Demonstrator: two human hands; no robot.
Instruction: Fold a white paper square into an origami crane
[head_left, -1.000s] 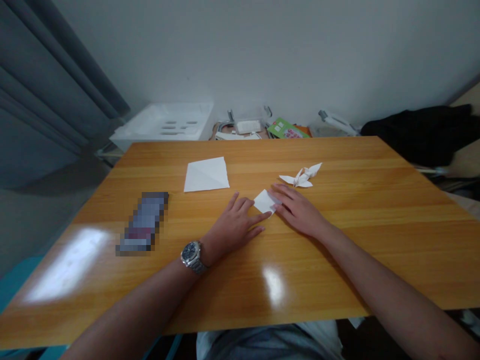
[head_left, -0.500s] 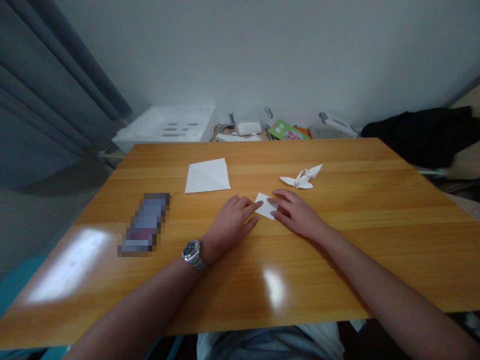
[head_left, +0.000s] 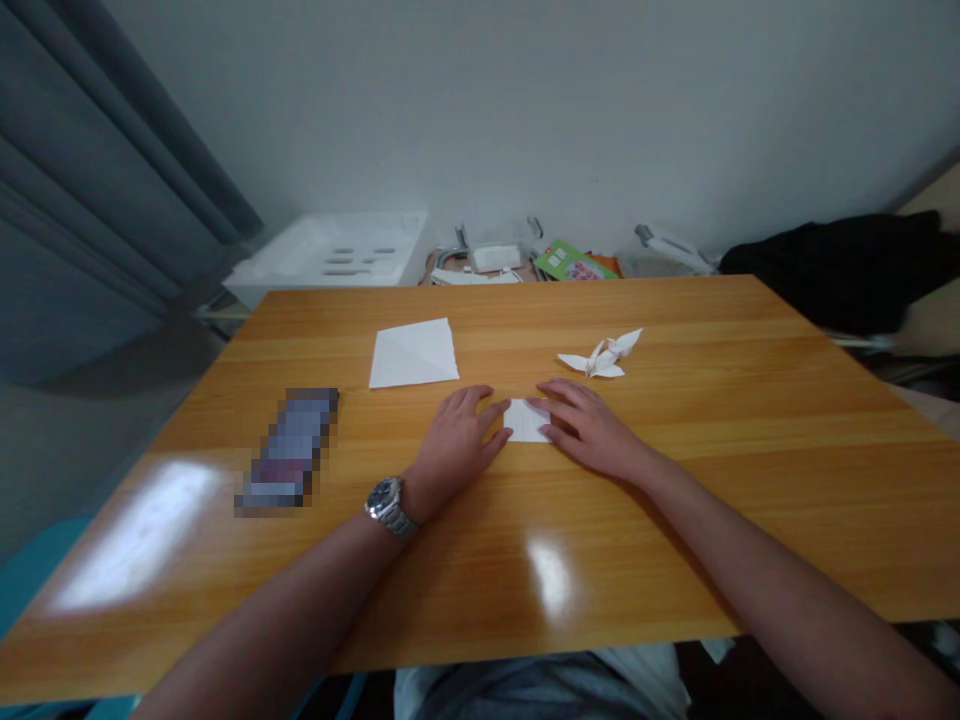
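A small folded white paper (head_left: 527, 422) lies flat on the wooden table between my two hands. My left hand (head_left: 463, 432) is open, its index finger and thumb spread and touching the paper's left edge. From the other side, my right hand (head_left: 589, 425) rests open, with index fingertip and thumb on the paper's right part. Beyond my right hand stands a folded white paper crane (head_left: 600, 357), perhaps with another one behind it. A larger creased white sheet (head_left: 414, 354) lies beyond my left hand. My left wrist wears a metal watch (head_left: 390, 506).
A blurred-out phone (head_left: 291, 447) lies on the table (head_left: 637, 580) at the left. Behind the far edge are a white foam tray (head_left: 330, 245), a green booklet (head_left: 570, 261) and assorted items. Dark cloth (head_left: 832, 265) is heaped at the right, and a grey curtain (head_left: 90, 170) hangs left.
The small paper has turned from a diamond-like angle to lie square between my hands. My left index finger has drawn back from over it to its left edge.
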